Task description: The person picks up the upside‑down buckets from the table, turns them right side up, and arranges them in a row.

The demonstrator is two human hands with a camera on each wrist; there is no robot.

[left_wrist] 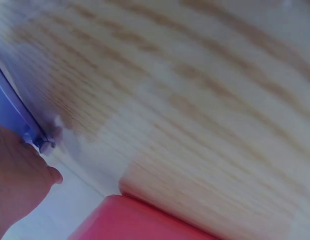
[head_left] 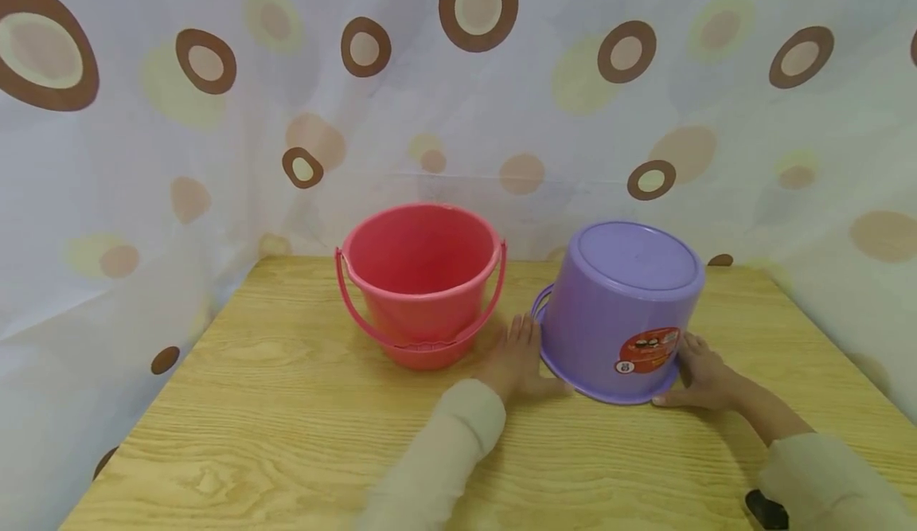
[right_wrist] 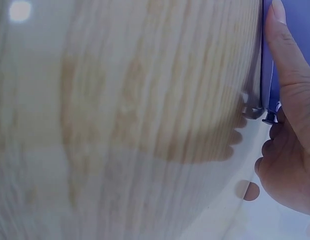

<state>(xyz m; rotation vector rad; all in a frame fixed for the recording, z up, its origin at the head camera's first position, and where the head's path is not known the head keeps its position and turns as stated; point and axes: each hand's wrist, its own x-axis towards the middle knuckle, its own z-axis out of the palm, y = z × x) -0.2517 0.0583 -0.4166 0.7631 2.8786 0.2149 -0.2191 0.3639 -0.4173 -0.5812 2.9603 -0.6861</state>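
Observation:
A purple bucket (head_left: 619, 316) stands upside down on the wooden table, base up, with a red label on its side. My left hand (head_left: 517, 364) lies along its left side, fingers straight and pointing away, thumb stretched along the front of the rim. On the other side my right hand (head_left: 705, 376) grips the bucket low at the rim, thumb in front and fingers round the side. The right wrist view shows that thumb (right_wrist: 287, 50) flat against the purple wall. Part of the purple handle (head_left: 542, 300) shows at the bucket's left.
A red bucket (head_left: 430, 316) stands upright left of the purple one, its handle hanging down in front. Behind the wooden table (head_left: 286, 435) hangs a white sheet (head_left: 401, 133) with brown and yellow circles. A small black object (head_left: 766, 509) shows by my right sleeve.

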